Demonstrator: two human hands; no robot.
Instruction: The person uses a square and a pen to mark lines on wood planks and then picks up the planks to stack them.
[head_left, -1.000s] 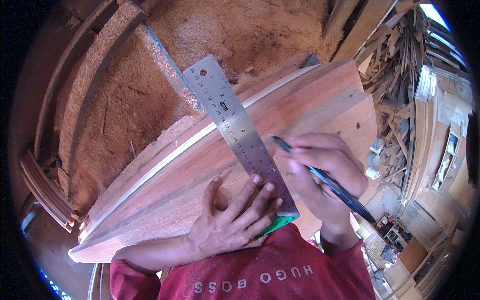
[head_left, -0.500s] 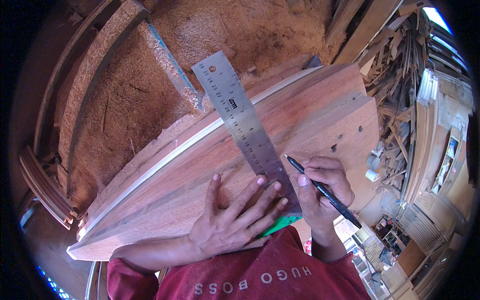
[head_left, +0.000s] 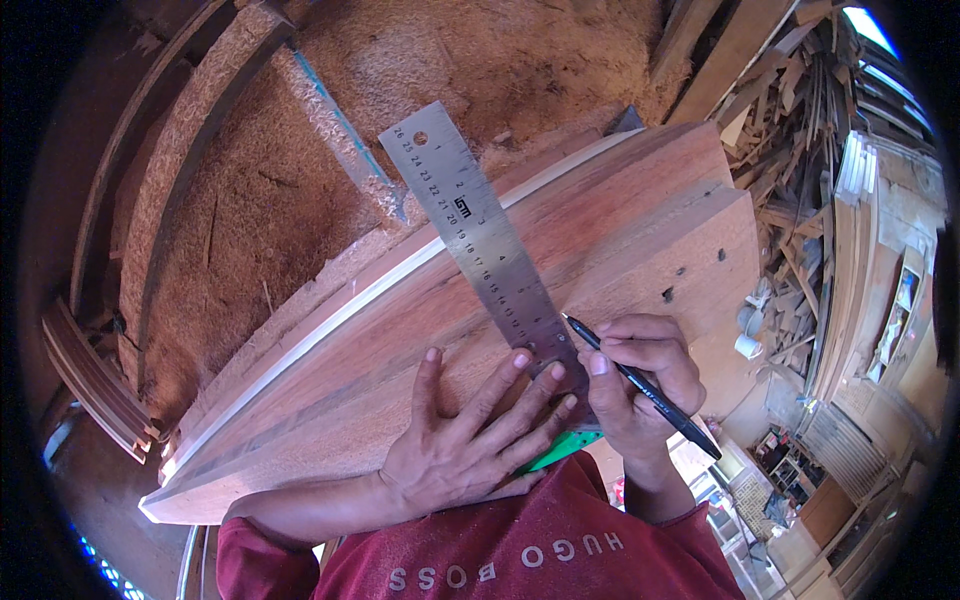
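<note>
Try square [head_left: 487,255] lies beneath the fingertips of the left hand [head_left: 470,440], fingers spread flat. Right hand [head_left: 650,362], nearer the blade's right edge, pinches a black pen [head_left: 660,403], tip at that edge; contact cannot be confirmed. Blade's long axis runs from the green stock [head_left: 562,451] forward-left, crossing the wooden panel [head_left: 330,400] and its pale strip [head_left: 380,288].

Left hand [head_left: 465,445] spread, fingertips on metal ruler [head_left: 468,215] with green base [head_left: 563,449], right hand [head_left: 670,370] grips black pen [head_left: 660,403], tip beside ruler edge, ruler across reddish wood panel [head_left: 330,400], sawdust [head_left: 370,100] beyond, scrap wood [head_left: 797,115] at right.
</note>
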